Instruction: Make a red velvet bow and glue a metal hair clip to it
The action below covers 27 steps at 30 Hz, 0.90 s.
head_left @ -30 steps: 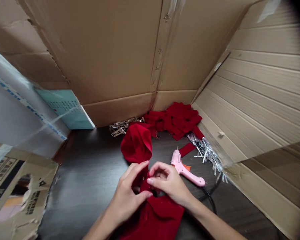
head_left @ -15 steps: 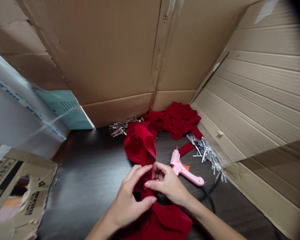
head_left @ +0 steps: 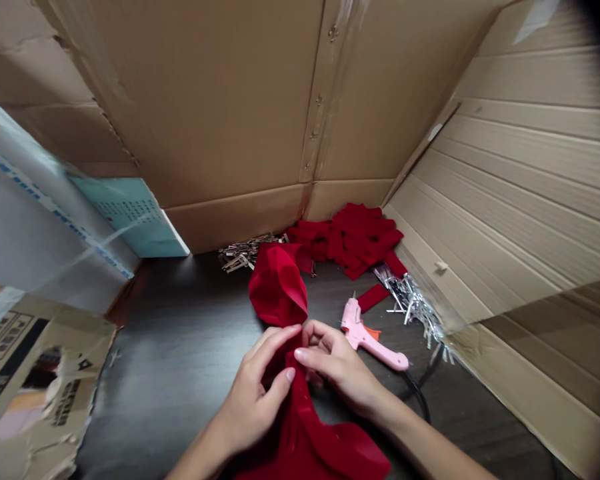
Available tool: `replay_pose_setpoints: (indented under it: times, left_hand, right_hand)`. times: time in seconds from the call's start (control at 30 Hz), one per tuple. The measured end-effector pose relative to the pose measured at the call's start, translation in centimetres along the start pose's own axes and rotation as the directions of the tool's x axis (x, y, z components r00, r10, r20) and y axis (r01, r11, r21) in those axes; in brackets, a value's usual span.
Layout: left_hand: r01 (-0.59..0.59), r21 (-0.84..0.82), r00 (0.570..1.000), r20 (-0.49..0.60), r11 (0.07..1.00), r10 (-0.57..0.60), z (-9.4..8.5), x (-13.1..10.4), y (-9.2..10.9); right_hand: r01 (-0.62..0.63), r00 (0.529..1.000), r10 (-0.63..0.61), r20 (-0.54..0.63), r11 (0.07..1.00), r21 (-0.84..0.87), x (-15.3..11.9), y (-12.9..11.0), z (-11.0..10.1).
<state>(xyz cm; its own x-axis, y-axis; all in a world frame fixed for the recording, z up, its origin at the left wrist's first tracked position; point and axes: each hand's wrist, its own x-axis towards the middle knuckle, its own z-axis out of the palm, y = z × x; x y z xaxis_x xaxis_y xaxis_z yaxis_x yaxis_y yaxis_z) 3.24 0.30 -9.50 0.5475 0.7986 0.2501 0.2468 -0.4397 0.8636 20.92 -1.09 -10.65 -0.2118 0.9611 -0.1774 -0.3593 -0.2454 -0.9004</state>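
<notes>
A piece of red fabric (head_left: 279,283), gathered narrow in the middle like a bow, runs between my two hands. Its upper loop puffs out beyond my fingertips, and its lower part spreads toward me at the bottom edge. My left hand (head_left: 253,387) grips the gathered middle from the left, thumb and fingers closed around it. From the right, my right hand (head_left: 337,367) pinches the same middle, with its thumb across the front and its fingers curled. A pink glue gun (head_left: 373,340) lies just right of my right hand, its nozzle pointing away from me.
Behind the fabric are a heap of red fabric strips (head_left: 360,237) and a pile of metal clips (head_left: 243,253). Silver twist ties (head_left: 415,307) lie along the right cardboard wall (head_left: 510,220). A torn cardboard box (head_left: 35,387) stands at left. The glue gun's black cord (head_left: 420,393) trails toward me.
Both hands have shifted slightly, and my left thumb has moved up and left along the gathered middle. The upper loop has turned and narrowed a little, and more of the lower fabric shows.
</notes>
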Motion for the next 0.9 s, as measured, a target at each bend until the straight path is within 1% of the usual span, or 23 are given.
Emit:
replay_pose_setpoints:
  times: [0.07, 0.13, 0.2, 0.3, 0.43, 0.57, 0.63, 0.73, 0.83, 0.9]
  left_hand:
    - [-0.005, 0.006, 1.000, 0.004, 1.000, 0.005, 0.1, 0.0, 0.0]
    - [0.012, 0.013, 1.000, 0.013, 1.000, -0.012, 0.1, 0.0, 0.0]
    - [0.042, 0.019, 0.999, 0.034, 0.999, -0.042, 0.1, 0.0, -0.1]
    - [0.070, 0.012, 0.995, 0.065, 0.998, -0.070, 0.2, -0.1, -0.2]
    - [0.079, -0.005, 0.993, 0.093, 0.997, -0.078, 0.3, -0.2, -0.2]
    - [0.094, -0.016, 0.989, 0.118, 0.995, -0.091, 0.3, -0.3, -0.3]
    - [0.125, -0.040, 0.986, 0.114, 0.991, -0.119, 0.4, -0.3, -0.3]
    - [0.215, -0.172, 0.977, 0.040, 0.961, -0.212, 1.0, -0.2, 0.2]
    - [0.278, -0.373, 0.951, -0.024, 0.885, -0.309, 2.2, -0.1, 1.1]
    - [0.307, -0.458, 0.929, -0.047, 0.834, -0.367, 3.0, 0.0, 1.7]
  right_hand:
    - [0.013, 1.000, -0.014, -0.010, 0.998, -0.062, 0.1, 0.0, 0.0]
    - [0.000, 1.000, 0.000, -0.003, 0.994, -0.111, 0.1, 0.0, 0.0]
    - [-0.023, 1.000, 0.023, -0.003, 0.992, -0.120, 0.0, 0.0, 0.2]
    - [-0.067, 0.997, 0.065, -0.039, 0.997, -0.047, -0.1, 0.0, 0.6]
    - [-0.084, 0.993, 0.091, -0.075, 0.993, 0.080, -0.3, 0.0, 0.9]
    - [-0.115, 0.989, 0.124, -0.076, 0.986, 0.123, -0.3, 0.2, 0.8]
    - [-0.112, 0.989, 0.124, -0.075, 0.984, 0.141, -0.3, 0.5, 0.9]
    - [-0.064, 0.992, 0.080, -0.096, 0.985, 0.160, -0.3, 1.0, 1.0]
    - [-0.043, 0.991, 0.063, -0.119, 0.986, 0.160, -0.2, 1.6, 1.1]
    - [-0.043, 0.992, 0.061, -0.110, 0.986, 0.159, -0.1, 1.8, 1.1]
